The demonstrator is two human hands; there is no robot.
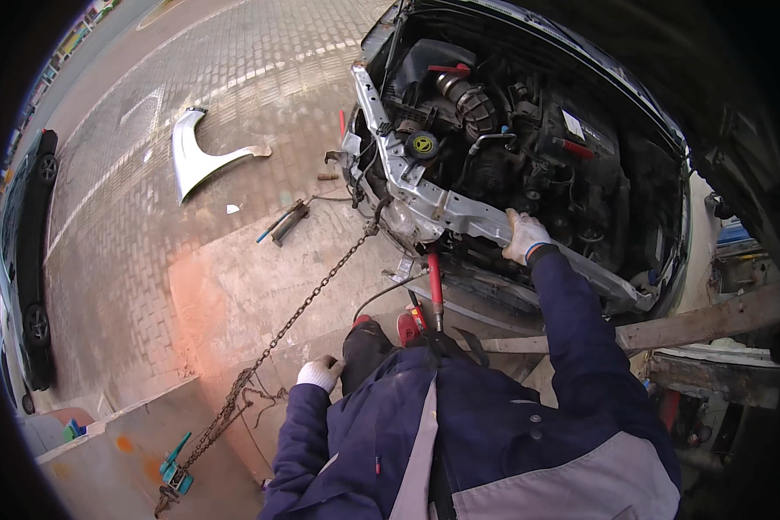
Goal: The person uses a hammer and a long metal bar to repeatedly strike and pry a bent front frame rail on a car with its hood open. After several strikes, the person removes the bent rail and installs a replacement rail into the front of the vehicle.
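Observation:
My right hand [526, 237], in a white glove, grips the silver radiator support [472, 214] across the front of an opened car. The hand lies over the bar's upper edge, beside the engine bay [529, 147]. My left hand [321, 373], also gloved, hangs low next to my left knee, its fingers mostly hidden. A red hydraulic ram [435, 286] stands upright under the car's front, with a black hose near its lower end. From the front corner of the car a rusty chain [308, 302] runs taut down to a teal chain tightener [175, 465].
A white fender [201, 158] lies on the paving to the left. Nearer are a hand pump with a blue handle [283, 222] and a low metal plate wall [139, 433]. A long beam [702, 321] crosses at the right. A dark car [33, 269] stands far left.

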